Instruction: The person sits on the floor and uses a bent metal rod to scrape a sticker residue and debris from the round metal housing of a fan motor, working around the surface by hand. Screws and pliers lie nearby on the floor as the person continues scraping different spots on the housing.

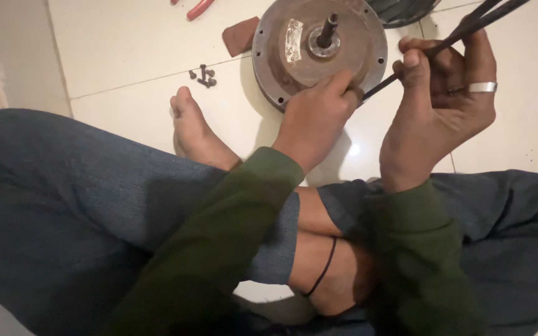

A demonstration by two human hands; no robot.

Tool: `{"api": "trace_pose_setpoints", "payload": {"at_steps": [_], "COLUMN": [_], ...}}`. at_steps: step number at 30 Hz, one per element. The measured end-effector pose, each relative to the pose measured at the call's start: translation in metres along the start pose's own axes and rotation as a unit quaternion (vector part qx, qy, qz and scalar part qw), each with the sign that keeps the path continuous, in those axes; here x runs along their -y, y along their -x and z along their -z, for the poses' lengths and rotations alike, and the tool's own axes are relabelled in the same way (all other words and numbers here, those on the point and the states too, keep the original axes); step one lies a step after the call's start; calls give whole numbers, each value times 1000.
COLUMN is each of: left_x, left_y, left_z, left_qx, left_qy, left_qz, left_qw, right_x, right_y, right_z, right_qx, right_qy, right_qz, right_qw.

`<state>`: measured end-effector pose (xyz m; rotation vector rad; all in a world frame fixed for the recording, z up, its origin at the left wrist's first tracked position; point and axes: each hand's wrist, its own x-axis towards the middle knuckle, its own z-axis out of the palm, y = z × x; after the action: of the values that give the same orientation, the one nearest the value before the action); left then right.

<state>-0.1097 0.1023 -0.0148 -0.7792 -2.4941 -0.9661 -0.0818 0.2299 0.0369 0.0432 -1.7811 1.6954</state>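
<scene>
A round metal motor housing (pixel 344 50) lies flat on the glossy white tiled floor (pixel 126 56), just ahead of both hands. It is a dull, rust-brown disc with a raised inner plate, a grey rim pierced by small bolt holes, and a short dark shaft standing up from a shiny bearing at its centre. A pale scuffed patch shows on the plate left of the shaft.

The left hand (pixel 316 115) is curled, palm down, its fingers bent over the near edge of the housing and pressing on the rim. The right hand (pixel 440 99), wearing a plain silver ring (pixel 482 87), is closed in a loose fist around a pair of thin dark metal rods (pixel 462 31), thumb laid along them. The rods slant from the upper right down to the housing's rim, meeting it just beside the left hand's fingertips.

Left of the left hand, well apart from the housing, a small cluster of dark bolts (pixel 203 76) sits on the tile. Beyond them lie a flat reddish-brown piece (pixel 241 35), touching the housing's left edge, and a red tool handle (pixel 199 9) at the top edge of the view.

The person sits cross-legged in blue denim and dark green sleeves, a bare foot (pixel 194 130) resting just left of the left hand.
</scene>
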Motion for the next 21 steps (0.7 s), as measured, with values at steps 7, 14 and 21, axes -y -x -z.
{"api": "trace_pose_setpoints", "payload": {"at_steps": [7, 14, 21], "left_x": [0, 3, 2], "left_y": [-2, -1, -1], "left_z": [-5, -7, -6], "left_qx": [9, -2, 12], "left_qy": [-10, -39, -45], "left_qz": [33, -15, -20], "left_qw": [999, 999, 999], "right_x": [27, 36, 33], "right_y": [-12, -18, -17], "right_z": [4, 0, 0], "right_qx": [124, 164, 154], "right_qy": [51, 57, 6], "right_qz": [-46, -31, -34], "right_qw": [990, 984, 987]}}
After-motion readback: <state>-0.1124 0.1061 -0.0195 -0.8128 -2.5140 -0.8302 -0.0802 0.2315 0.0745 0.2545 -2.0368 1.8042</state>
